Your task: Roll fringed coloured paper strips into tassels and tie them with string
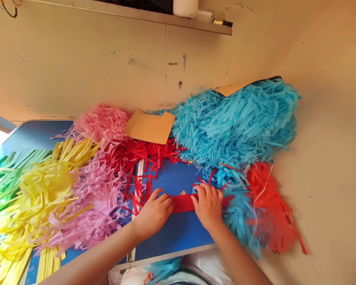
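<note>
A flat strip of red tissue paper [183, 203] lies across the blue table [175, 233] between my two hands. My left hand [156, 211] has its curled fingers on the strip's left end, where loose red fringe [139, 194] spreads out. At the other end, my right hand [208, 204] presses on the paper with bent fingers and thumb. Cut red ends poke out beyond it. Both hands grip the strip close to the tabletop.
A large blue fringe pile [240, 122] stands at the back right, with red fringe [269, 209] beside it. Pink [103, 122], lilac [97, 198], yellow [50, 182] and green [8, 186] fringes cover the left. A brown paper piece [150, 126] rests behind. Above runs a wall shelf [154, 19].
</note>
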`<action>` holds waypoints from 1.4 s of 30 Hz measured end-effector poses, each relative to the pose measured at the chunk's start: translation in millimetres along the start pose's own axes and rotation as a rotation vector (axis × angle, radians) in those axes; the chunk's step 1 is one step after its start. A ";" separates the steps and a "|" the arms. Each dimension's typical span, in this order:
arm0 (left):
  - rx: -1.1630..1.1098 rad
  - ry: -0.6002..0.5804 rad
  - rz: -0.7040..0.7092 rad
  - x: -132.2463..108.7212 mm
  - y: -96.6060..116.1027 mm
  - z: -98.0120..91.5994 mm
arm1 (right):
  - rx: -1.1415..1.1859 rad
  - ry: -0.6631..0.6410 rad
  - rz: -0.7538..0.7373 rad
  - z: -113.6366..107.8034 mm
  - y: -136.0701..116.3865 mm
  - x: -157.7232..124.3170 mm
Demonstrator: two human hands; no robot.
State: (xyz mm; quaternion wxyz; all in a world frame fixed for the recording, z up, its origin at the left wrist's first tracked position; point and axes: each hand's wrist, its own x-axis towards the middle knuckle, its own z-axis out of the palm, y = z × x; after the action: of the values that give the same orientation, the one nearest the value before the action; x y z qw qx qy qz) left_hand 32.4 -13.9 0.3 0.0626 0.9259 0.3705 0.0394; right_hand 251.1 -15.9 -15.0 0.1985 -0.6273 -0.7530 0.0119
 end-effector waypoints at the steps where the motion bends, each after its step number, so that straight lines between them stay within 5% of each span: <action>1: -0.017 -0.013 -0.009 -0.5 1.1 -2.5 | 0.031 -0.026 -0.090 -3.8 0.0 -2.3; 4: -0.014 -0.039 -0.039 0.5 9.5 -8.1 | 0.150 -0.245 -0.391 -10.2 0.3 -9.8; 6: 0.053 -0.038 -0.071 2.7 15.8 -8.8 | 0.155 -0.335 -0.447 -9.6 2.7 -11.9; 10: 0.137 0.011 -0.151 1.6 17.8 -2.5 | 0.157 -0.306 -0.386 -1.7 14.8 -5.9; 16: -0.118 0.201 -0.261 -13.7 11.9 5.8 | 0.279 -0.297 -0.310 -1.8 28.3 5.8; 24: 0.003 0.177 -0.235 -4.1 12.3 1.9 | 0.273 -0.370 -0.336 -15.9 23.8 9.8; 42: -0.226 0.223 -0.422 -4.6 -8.3 13.2 | 0.302 -0.371 -0.023 -0.7 24.9 26.8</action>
State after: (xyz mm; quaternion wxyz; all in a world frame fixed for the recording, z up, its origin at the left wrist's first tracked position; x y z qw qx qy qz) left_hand 25.0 -12.3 -14.0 0.1313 0.8052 0.5532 0.1685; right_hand 271.0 14.8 -13.5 0.1483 -0.5690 -0.7733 0.2371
